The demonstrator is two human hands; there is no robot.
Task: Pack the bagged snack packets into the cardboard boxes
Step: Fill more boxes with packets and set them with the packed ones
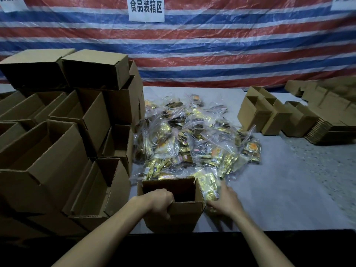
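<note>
An open cardboard box [183, 216] stands at the table's near edge. My left hand [161, 203] grips its near rim, fingers curled over the edge into the box. Just right of the box lies a clear bag of gold snack packets [209, 186]; my right hand [224, 201] holds its near end, blurred by motion. Behind them a heap of bagged snack packets [188, 139] covers the middle of the table.
Stacks of open cardboard boxes [63, 135] fill the left side. More small boxes [269, 114] and a pile of flattened cartons [331, 120] stand at the right. Bare grey table surface [289, 189] shows at the near right. A striped tarp [212, 51] hangs behind.
</note>
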